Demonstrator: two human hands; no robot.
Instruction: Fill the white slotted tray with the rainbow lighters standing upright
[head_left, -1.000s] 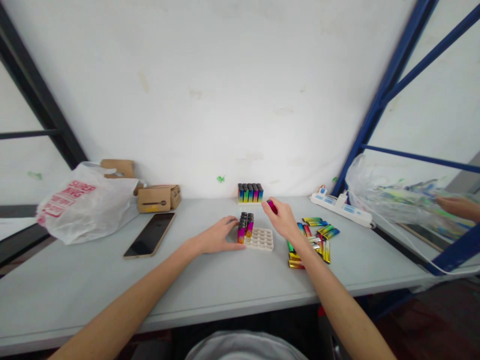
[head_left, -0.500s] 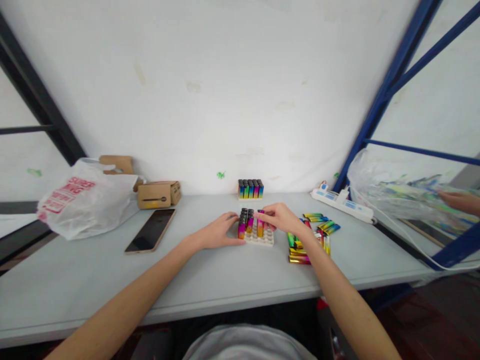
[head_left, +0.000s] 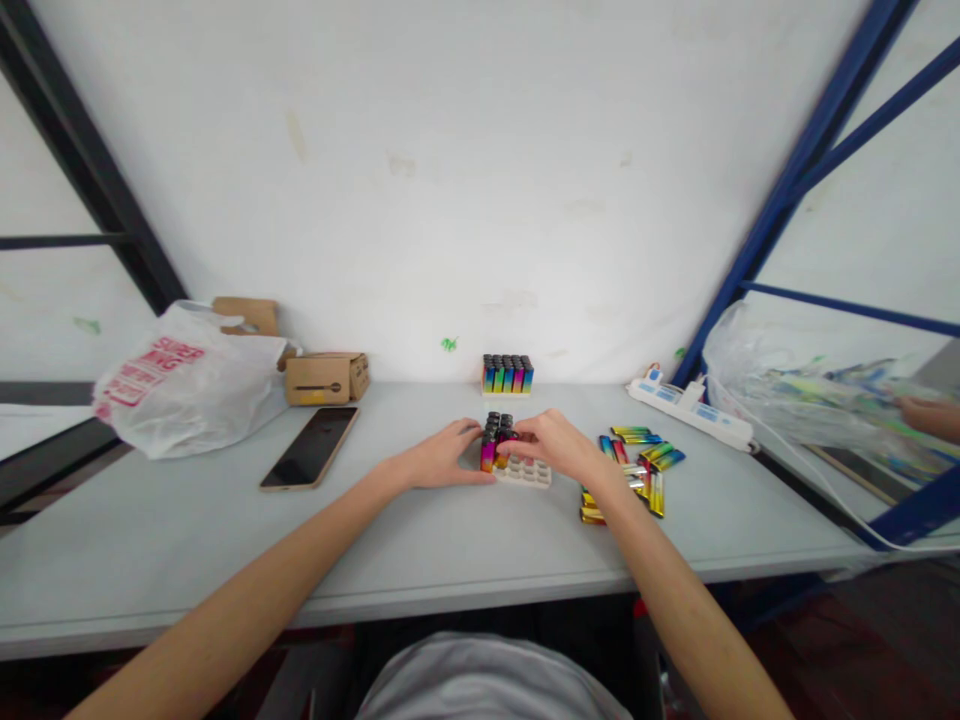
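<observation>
A pale tray with round-cornered holes (head_left: 529, 474) lies on the table in front of me. Several lighters (head_left: 488, 452) with black tops and shiny pink-to-orange bodies stand upright in its left part. My left hand (head_left: 442, 460) curves around the tray's left end, thumb along the near edge and fingers at the back. With its fingertips, my right hand (head_left: 553, 445) pinches a lighter (head_left: 502, 460) beside the standing ones; its lower end is partly hidden by the others. To the right lies a loose pile of shiny multicoloured lighter-sized pieces (head_left: 656, 495), partly behind my forearm.
A second filled lighter tray (head_left: 508, 375) stands against the wall. On the left are a phone (head_left: 311, 448), a cardboard box (head_left: 326, 380) and a white plastic bag (head_left: 195, 385). A power strip (head_left: 694, 412) lies back right, near blue frame bars; another person's hand (head_left: 930, 420) shows beyond.
My right hand has carried the lighter left, up against the standing ones. The left hand stays by the tray. The whole view has shifted slightly.
</observation>
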